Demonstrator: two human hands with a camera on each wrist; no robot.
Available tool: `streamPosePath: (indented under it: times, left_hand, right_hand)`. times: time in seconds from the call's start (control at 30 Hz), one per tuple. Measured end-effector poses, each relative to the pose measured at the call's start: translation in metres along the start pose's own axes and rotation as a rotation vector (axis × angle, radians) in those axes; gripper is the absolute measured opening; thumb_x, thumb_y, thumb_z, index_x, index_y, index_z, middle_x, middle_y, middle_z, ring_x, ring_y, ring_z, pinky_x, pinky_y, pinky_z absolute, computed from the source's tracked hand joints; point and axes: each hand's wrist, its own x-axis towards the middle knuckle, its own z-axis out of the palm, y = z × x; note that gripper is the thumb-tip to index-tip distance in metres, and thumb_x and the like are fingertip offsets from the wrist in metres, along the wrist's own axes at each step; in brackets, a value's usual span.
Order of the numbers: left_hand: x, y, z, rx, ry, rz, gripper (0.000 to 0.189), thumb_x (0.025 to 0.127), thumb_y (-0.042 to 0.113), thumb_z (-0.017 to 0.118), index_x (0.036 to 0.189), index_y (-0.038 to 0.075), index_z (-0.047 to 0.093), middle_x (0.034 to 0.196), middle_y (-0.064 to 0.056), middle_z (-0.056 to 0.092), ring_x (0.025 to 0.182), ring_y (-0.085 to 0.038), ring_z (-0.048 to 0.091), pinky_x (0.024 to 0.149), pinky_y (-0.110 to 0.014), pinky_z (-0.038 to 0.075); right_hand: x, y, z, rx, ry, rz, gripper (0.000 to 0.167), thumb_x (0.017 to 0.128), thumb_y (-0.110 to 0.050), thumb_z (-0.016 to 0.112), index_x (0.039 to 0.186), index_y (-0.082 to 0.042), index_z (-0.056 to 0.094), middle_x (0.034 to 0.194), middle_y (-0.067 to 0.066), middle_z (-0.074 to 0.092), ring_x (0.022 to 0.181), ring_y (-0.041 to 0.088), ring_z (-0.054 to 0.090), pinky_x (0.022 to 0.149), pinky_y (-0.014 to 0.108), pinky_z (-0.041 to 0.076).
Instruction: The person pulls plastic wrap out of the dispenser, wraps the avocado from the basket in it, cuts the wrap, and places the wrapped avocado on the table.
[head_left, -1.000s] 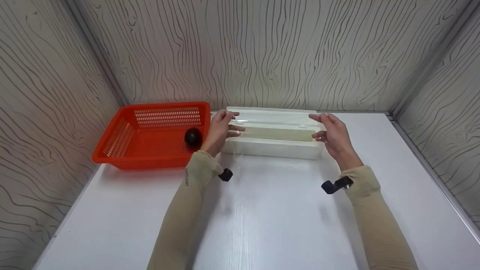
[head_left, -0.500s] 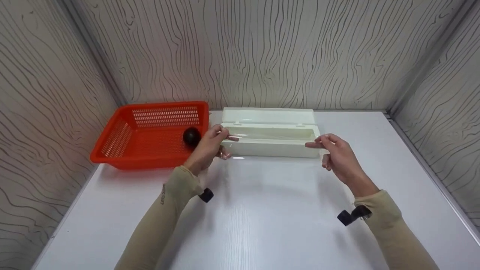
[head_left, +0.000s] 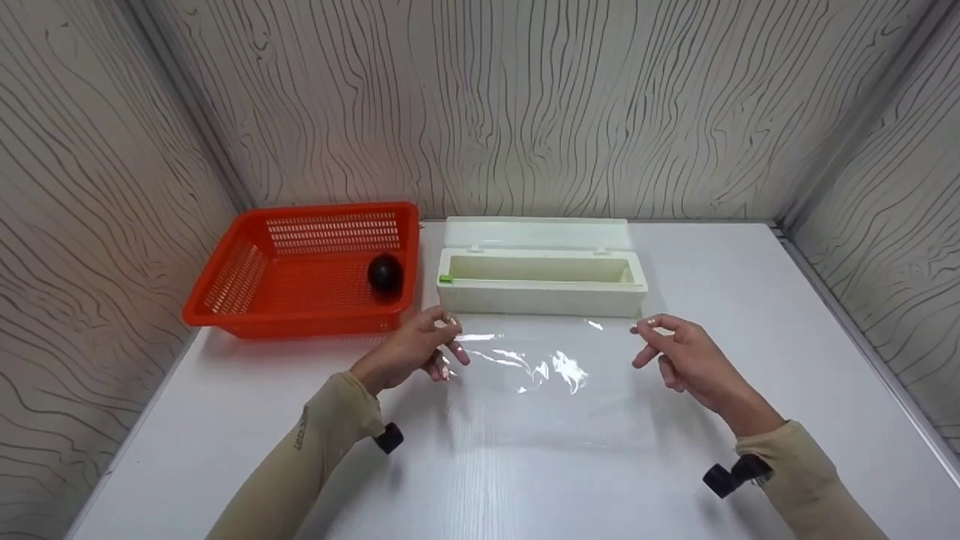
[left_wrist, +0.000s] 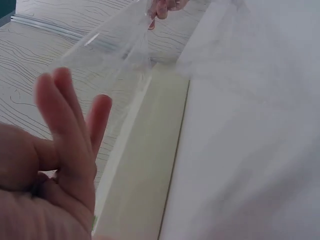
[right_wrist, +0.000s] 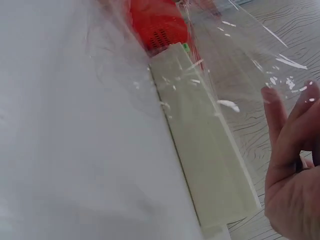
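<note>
A sheet of clear cling film [head_left: 540,371] hangs between my two hands, shiny with glare and hard to see at its edges. My left hand [head_left: 409,349] pinches its left corner between thumb and forefinger, the other fingers spread. Opposite, my right hand [head_left: 690,356] pinches the right corner in the same way. Behind the film stands a white cling film box [head_left: 544,301], its lid [head_left: 536,232] tipped back against the wall. A green slide cutter [head_left: 445,279] sits at the left end of its front rim. The right wrist view shows wrinkled film [right_wrist: 235,55] stretching away from my fingers.
To the left of the box, a red plastic basket [head_left: 300,326] holds a dark round object [head_left: 385,273]. Wood-patterned panels [head_left: 525,112] enclose the back and sides of the white table [head_left: 495,495].
Both hands have moved from over the box toward me, bringing the film with them. The box's open trough and green cutter now show, no longer behind the left hand.
</note>
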Motion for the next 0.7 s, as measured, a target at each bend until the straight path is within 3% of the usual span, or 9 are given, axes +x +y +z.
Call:
streamPosePath:
  times: [0.17,0.4,0.7]
  left_hand:
    - [0.0,-0.018,0.001,0.066,-0.029,-0.049,0.021,0.108,0.022,0.056,0.121,0.007,0.051,0.095,-0.013,0.076,0.057,-0.014,0.061,0.058,-0.024,0.058]
    - [0.006,-0.035,0.004,0.114,-0.081,-0.036,0.01,0.108,0.012,0.051,0.115,0.006,0.047,0.091,-0.014,0.073,0.06,-0.015,0.064,0.061,-0.027,0.06]
    - [0.011,-0.04,0.004,0.248,-0.044,-0.042,0.02,0.103,0.006,0.055,0.123,0.001,0.052,0.093,-0.013,0.069,0.067,-0.018,0.065,0.065,-0.029,0.059]
  right_hand:
    - [0.0,0.015,0.0,-0.028,-0.093,0.053,0.044,0.106,-0.035,0.059,0.129,0.002,0.052,0.081,0.004,0.077,0.041,0.004,0.045,0.042,0.016,0.036]
    - [0.003,0.037,-0.001,-0.074,-0.179,0.067,0.043,0.107,-0.03,0.058,0.13,0.005,0.053,0.085,0.007,0.077,0.044,0.005,0.05,0.045,0.019,0.042]
    - [0.01,0.046,0.0,-0.113,-0.172,0.081,0.035,0.104,-0.025,0.063,0.121,0.005,0.059,0.08,0.004,0.074,0.049,0.007,0.055,0.049,0.024,0.052]
